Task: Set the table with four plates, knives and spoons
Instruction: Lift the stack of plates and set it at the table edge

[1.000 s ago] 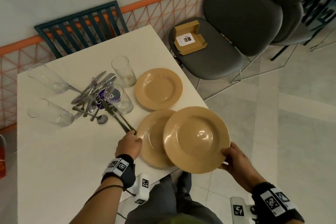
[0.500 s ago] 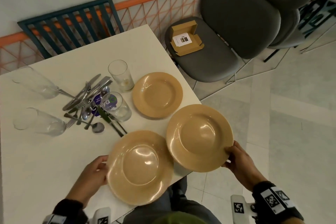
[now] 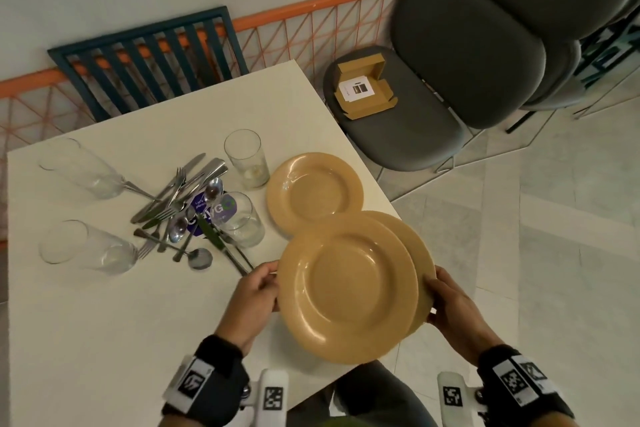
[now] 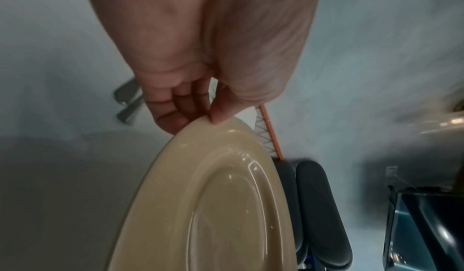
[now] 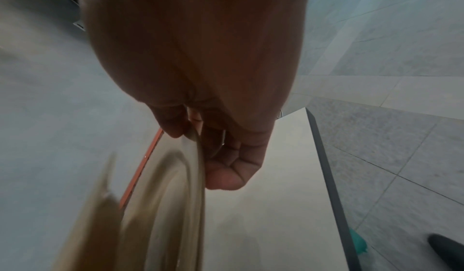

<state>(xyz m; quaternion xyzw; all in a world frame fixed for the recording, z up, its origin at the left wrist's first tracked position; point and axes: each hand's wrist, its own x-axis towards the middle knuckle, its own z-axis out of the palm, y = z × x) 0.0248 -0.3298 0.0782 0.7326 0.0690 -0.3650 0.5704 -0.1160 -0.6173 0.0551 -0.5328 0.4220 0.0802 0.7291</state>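
Head view: both hands [image 3: 256, 295] [image 3: 450, 305] gripping glossy tan plates [image 3: 346, 291], rims overlapping.

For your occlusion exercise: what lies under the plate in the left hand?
Under the top plate held by the left hand shows the rim of a second plate, gripped by the right hand. Its middle is covered, as is the table corner.

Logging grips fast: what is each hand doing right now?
Left hand: holding the upper plate by its rim.
Right hand: holding the lower plate by its rim.
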